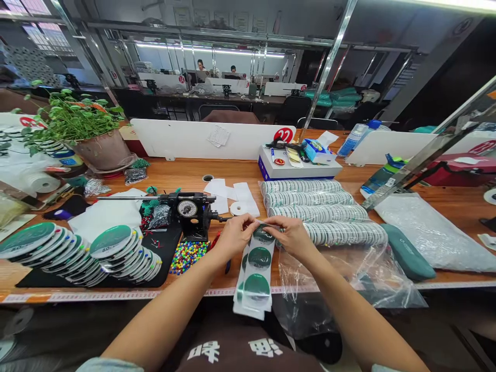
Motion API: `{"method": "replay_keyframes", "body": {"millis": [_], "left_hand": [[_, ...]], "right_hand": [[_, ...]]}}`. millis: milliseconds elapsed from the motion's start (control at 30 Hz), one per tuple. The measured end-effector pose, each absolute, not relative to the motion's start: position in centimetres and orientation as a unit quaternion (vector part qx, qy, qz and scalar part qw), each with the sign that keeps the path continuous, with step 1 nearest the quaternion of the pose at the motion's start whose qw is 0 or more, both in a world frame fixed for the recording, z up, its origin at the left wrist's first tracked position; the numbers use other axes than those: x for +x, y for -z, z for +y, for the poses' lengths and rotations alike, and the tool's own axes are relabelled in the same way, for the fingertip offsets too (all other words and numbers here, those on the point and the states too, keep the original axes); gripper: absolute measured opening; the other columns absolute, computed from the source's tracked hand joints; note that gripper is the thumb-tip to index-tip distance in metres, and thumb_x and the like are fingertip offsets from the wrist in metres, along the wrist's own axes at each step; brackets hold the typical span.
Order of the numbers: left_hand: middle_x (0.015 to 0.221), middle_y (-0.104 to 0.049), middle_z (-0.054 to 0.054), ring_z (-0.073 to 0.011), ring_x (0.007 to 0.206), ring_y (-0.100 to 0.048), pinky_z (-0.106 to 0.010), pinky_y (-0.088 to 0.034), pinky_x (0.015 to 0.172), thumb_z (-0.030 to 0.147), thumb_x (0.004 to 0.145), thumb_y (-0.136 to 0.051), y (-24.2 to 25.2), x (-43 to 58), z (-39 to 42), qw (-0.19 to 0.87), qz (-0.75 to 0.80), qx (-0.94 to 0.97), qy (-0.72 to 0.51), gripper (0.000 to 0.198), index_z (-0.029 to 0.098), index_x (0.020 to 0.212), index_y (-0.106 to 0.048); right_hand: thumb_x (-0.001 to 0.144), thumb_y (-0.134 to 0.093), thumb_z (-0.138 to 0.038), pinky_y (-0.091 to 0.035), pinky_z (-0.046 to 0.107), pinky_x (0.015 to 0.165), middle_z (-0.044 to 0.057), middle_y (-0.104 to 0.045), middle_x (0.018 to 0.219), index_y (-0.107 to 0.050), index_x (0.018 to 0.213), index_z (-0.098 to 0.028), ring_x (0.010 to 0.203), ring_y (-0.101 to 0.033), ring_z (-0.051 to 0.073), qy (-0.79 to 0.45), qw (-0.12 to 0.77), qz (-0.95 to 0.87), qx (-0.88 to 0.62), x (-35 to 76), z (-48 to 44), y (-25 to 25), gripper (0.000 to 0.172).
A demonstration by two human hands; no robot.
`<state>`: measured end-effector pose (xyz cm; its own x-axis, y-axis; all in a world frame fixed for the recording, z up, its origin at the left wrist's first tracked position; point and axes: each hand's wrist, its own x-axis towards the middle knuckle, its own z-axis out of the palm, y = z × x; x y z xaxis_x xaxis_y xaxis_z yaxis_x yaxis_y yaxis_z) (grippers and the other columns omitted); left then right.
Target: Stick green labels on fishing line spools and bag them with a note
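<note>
"What lies farthest out, left of the left hand [232, 238]?"

"Stacks of round green-and-white labels [110, 242] on a black mat [42, 279]. Closer to that hand are a hand-cranked winding counter [188, 209] and a scatter of coloured beads [189, 257]."

"And what is the left hand doing?"

"It's curled, with thumb and fingertips pinching the top of a white backing strip with round green labels [253, 271]. The strip sits between both hands and hangs down from them toward the person's body."

"What about the right hand [292, 238]?"

"That one's pinching too, with its fingertips on the same upper end of the strip, almost meeting the left fingers. Exactly what they grip there is too small to tell."

"What's past it?"

"Just beyond that hand, rows of coiled label strips [321, 213] lie on the wooden workbench [217, 274]. A clear plastic bag [341, 274] sits nearer the bench edge, and farther right is a teal padded pouch [406, 253]."
</note>
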<state>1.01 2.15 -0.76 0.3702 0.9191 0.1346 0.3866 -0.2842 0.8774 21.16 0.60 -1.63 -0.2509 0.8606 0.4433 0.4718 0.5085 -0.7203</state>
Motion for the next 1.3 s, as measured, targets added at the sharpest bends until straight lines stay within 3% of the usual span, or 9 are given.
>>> {"method": "replay_keyframes", "body": {"millis": [67,233,400,600,700,800,900,1100,1300], "left_hand": [[0.077,-0.067,-0.003,-0.0152,0.069,-0.058,-0.027,-0.042,0.064,0.041,0.094,-0.055,1.4,1.0,2.4,0.399,0.447,0.725,-0.340,0.030,0.016,0.084,-0.069],[0.106,-0.072,-0.009,-0.0212,0.099,-0.064,-0.029,-0.049,0.080,0.042,0.089,-0.058,1.7,1.3,2.4,0.401,0.439,0.717,-0.364,0.029,0.017,0.089,-0.072],[0.072,-0.067,-0.004,-0.0160,0.068,-0.057,-0.026,-0.043,0.063,0.051,0.090,-0.049,1.6,1.3,3.0,0.424,0.432,0.721,-0.336,0.044,0.014,0.076,-0.070],[0.062,-0.061,-0.002,-0.0131,0.057,-0.049,-0.025,-0.035,0.055,0.046,0.092,-0.050,2.2,1.4,3.2,0.372,0.467,0.739,-0.311,0.044,0.013,0.070,-0.069],[0.072,-0.066,-0.005,-0.0155,0.066,-0.056,-0.027,-0.042,0.064,0.033,0.096,-0.050,2.4,1.9,3.0,0.286,0.504,0.752,-0.314,0.034,0.013,0.078,-0.070],[0.094,-0.069,-0.012,-0.0203,0.084,-0.062,-0.032,-0.048,0.079,0.023,0.098,-0.048,2.8,2.6,3.4,0.190,0.511,0.781,-0.304,0.026,0.013,0.086,-0.068],[0.101,-0.066,-0.015,-0.0228,0.088,-0.063,-0.035,-0.052,0.080,0.015,0.099,-0.048,3.4,3.4,4.6,0.128,0.488,0.820,-0.272,0.021,0.013,0.090,-0.066],[0.133,-0.058,-0.017,-0.0273,0.116,-0.059,-0.043,-0.050,0.101,0.010,0.097,-0.051,1.2,2.7,3.0,0.024,0.434,0.861,-0.264,0.028,0.012,0.124,-0.060],[0.099,-0.065,-0.007,-0.0194,0.097,-0.060,-0.034,-0.049,0.093,0.025,0.095,-0.063,-5.8,-5.3,-5.6,-0.145,0.420,0.780,-0.441,0.009,0.017,0.097,-0.060]], "right_hand": [[0.092,-0.069,-0.020,-0.053,0.035,0.085,0.007,-0.070,0.102,-0.074,0.095,-0.019,0.095,-0.067,0.021,-0.132,0.429,-0.783,-0.430,21.0,0.8,2.1,0.006],[0.095,-0.064,-0.018,-0.051,0.040,0.084,0.011,-0.066,0.105,-0.064,0.112,-0.016,0.097,-0.062,0.025,0.018,0.409,-0.818,-0.404,20.8,1.0,2.7,0.017],[0.099,-0.060,-0.019,-0.045,0.041,0.090,0.010,-0.067,0.107,-0.064,0.106,-0.018,0.100,-0.060,0.023,0.114,0.403,-0.833,-0.362,20.6,0.7,2.2,0.008],[0.100,-0.052,-0.009,-0.042,0.042,0.101,0.009,-0.069,0.107,-0.066,0.098,-0.016,0.099,-0.060,0.021,0.163,0.361,-0.858,-0.328,20.5,0.1,1.7,0.016],[0.098,-0.055,-0.009,-0.046,0.041,0.095,0.008,-0.070,0.104,-0.065,0.089,-0.017,0.098,-0.062,0.021,0.122,0.388,-0.859,-0.312,20.7,-0.7,1.1,0.016],[0.096,-0.060,-0.012,-0.052,0.036,0.083,0.005,-0.070,0.094,-0.064,0.089,-0.019,0.090,-0.065,0.018,-0.021,0.481,-0.812,-0.330,21.2,-2.0,0.5,0.011],[0.094,-0.065,-0.018,-0.057,0.034,0.081,0.005,-0.070,0.091,-0.067,0.093,-0.020,0.089,-0.069,0.018,-0.178,0.566,-0.699,-0.398,21.9,-3.1,0.8,0.003],[0.079,-0.079,-0.044,-0.061,0.031,0.070,0.007,-0.072,0.082,-0.073,0.085,-0.018,0.073,-0.071,0.019,-0.329,0.563,-0.557,-0.514,23.2,-3.9,2.1,0.028],[0.057,-0.092,-0.050,-0.062,0.036,0.067,0.011,-0.073,0.091,-0.077,0.087,-0.028,0.077,-0.070,0.024,-0.345,0.577,-0.445,-0.592,23.0,-4.2,0.2,0.040]]}}
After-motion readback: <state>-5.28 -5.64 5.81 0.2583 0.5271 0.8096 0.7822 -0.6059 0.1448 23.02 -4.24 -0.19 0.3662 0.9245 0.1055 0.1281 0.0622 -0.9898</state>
